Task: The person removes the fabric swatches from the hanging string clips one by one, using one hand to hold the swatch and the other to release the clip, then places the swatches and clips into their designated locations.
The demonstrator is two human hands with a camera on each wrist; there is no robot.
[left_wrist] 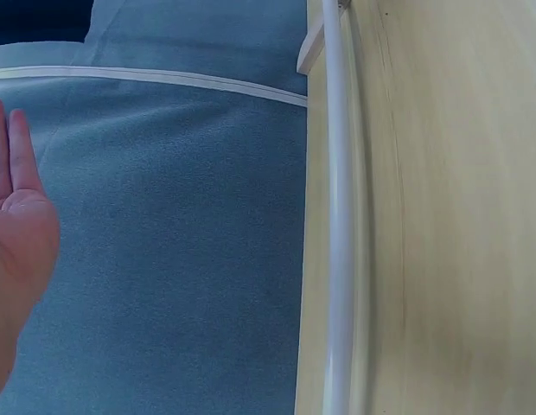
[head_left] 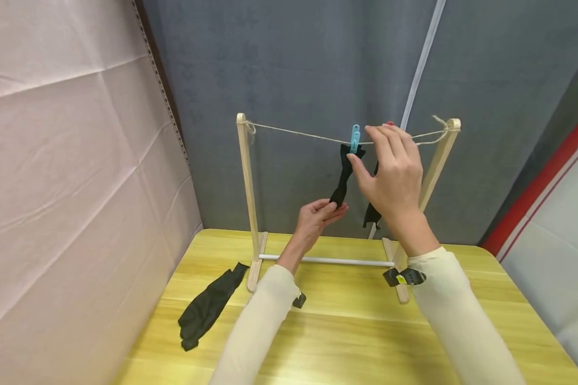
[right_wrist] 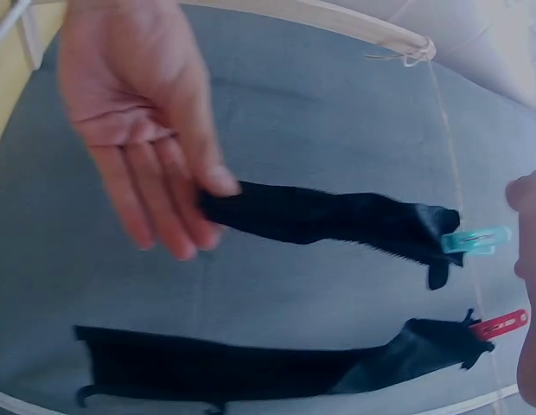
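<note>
One black cloth strip (right_wrist: 320,214) hangs off the string (head_left: 294,131) from a turquoise clothespin (right_wrist: 480,239), with the left hand (head_left: 313,218) pinching its bottom end, probably to stop it swinging. Right hand (head_left: 397,171) is loosely spread around the clothespin, gripping nothing, likely just steadying distance. Another black cloth (right_wrist: 242,372) hangs alongside, kept up by a red clothespin (right_wrist: 501,324).

Each cloth (head_left: 344,176) is black, one peg (head_left: 355,140) light blue, another peg (right_wrist: 501,325) red, the desk (head_left: 356,331) grained yellow, the curtain (head_left: 294,69) grey.
</note>
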